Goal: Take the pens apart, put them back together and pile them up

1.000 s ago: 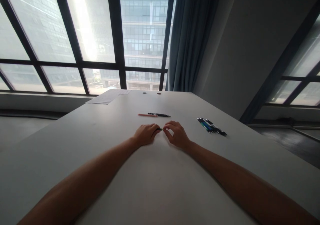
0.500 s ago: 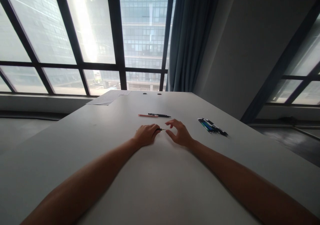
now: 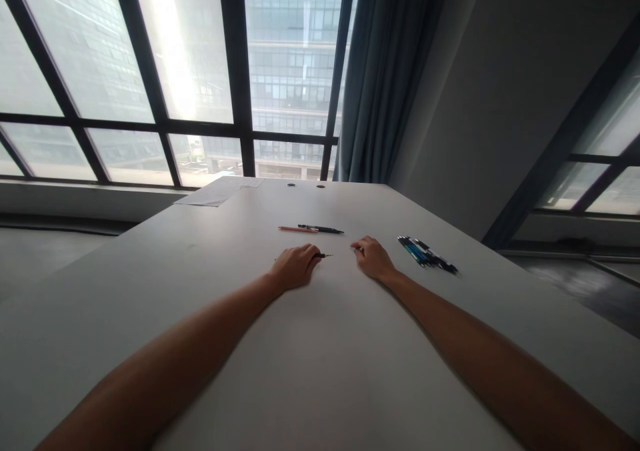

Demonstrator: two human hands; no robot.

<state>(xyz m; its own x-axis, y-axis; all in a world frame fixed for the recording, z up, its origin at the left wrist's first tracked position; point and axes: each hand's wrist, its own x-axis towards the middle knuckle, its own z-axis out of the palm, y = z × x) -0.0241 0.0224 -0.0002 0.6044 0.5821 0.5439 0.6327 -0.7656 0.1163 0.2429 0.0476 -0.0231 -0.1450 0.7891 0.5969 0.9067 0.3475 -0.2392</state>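
Note:
My left hand (image 3: 296, 267) rests on the white table, closed around a dark pen (image 3: 324, 255). The slim front end of the pen sticks out to the right past the fingers, with a yellowish spot on it; most of the barrel is hidden in the hand. To the right and apart from that tip, my right hand (image 3: 373, 257) pinches a small pen tip piece (image 3: 355, 247), too small to make out clearly. Just beyond the hands lie a pink pen (image 3: 297, 229) and a black pen (image 3: 323, 229), side by side.
A cluster of blue, green and black pens (image 3: 425, 254) lies right of my right hand. Sheets of paper (image 3: 203, 197) lie at the table's far left. Two round holes mark the far end of the table (image 3: 280, 204), before windows and a blue curtain (image 3: 373, 104).
My right hand was open at the pen's tip; it has closed on a small piece and drawn away to the right. My left hand keeps hold of the pen.

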